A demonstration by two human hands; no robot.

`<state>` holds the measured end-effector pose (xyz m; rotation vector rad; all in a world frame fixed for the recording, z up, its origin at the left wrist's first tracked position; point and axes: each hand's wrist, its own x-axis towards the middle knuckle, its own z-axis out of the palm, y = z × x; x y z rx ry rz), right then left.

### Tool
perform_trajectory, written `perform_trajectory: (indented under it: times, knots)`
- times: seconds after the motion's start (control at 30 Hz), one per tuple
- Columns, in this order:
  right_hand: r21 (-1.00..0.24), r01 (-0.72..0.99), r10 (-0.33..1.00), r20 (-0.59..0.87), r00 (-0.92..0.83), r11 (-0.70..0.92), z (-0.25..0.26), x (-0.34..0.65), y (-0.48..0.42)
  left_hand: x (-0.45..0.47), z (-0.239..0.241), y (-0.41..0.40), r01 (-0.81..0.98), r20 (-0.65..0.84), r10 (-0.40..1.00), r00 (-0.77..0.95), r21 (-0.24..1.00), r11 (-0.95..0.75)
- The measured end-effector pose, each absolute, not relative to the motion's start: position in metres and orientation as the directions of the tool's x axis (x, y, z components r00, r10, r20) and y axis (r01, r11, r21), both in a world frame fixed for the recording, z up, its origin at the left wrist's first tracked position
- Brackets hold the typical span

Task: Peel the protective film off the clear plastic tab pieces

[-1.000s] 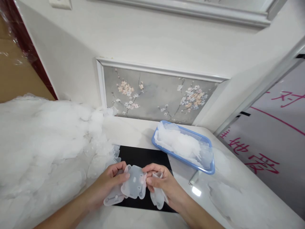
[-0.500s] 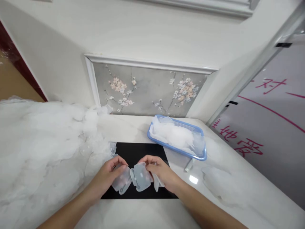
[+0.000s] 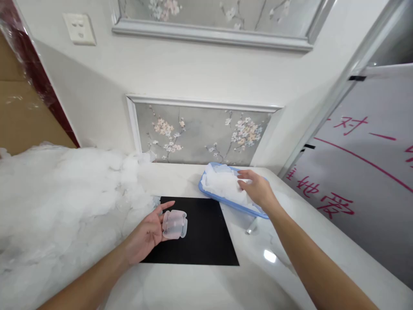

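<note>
My left hand (image 3: pixel 151 230) is palm up over the black mat (image 3: pixel 206 234), its index finger stretched out. On its other fingers rests a translucent plastic piece (image 3: pixel 175 224), squarish with notched, rounded edges and a thin grey line along each side. My right hand (image 3: pixel 254 186) reaches over the blue basket (image 3: pixel 232 201), thumb and index finger apart, with nothing visible between them. White translucent pieces (image 3: pixel 222 181) fill the basket below it; whether the fingertips touch them is hard to tell.
A large heap of white translucent pieces (image 3: pixel 71 193) covers the left of the marble-patterned table (image 3: pixel 180 286). Behind stands a white wall with a framed flower panel (image 3: pixel 200 133). To the right is a whiteboard (image 3: pixel 364 172) with red writing.
Both hands were together over the mat with translucent pieces. My right hand has moved up and right to the basket; its pieces no longer show in it. My left hand has turned palm up.
</note>
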<state>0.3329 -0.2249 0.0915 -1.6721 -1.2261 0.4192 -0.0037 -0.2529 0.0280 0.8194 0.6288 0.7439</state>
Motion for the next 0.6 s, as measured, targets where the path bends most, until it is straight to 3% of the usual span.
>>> perform_trajectory:
  times: [0.2, 0.33, 0.47, 0.6]
  knots:
    - [-0.758, 0.652, 0.897, 0.300, 0.326, 0.017, 0.081, 0.325, -0.257, -0.004, 0.023, -0.254, -0.416, -0.074, 0.726, 0.683, 0.779, 0.470]
    - [-0.697, 0.683, 0.966, 0.252, -0.056, 0.221, 0.058, 0.278, -0.284, -0.001, 0.022, -0.257, -0.445, -0.003, 0.688, 0.726, 0.761, 0.472]
    - [-0.608, 0.673, 0.906, 0.242, -0.348, 0.421, 0.039, 0.237, -0.293, 0.001, 0.023, -0.262, -0.452, 0.029, 0.677, 0.735, 0.766, 0.458]
    - [-0.559, 0.685, 0.885, 0.300, -0.357, 0.466, 0.030, 0.233, -0.293, -0.001, 0.022, -0.263, -0.480, 0.059, 0.675, 0.736, 0.748, 0.458]
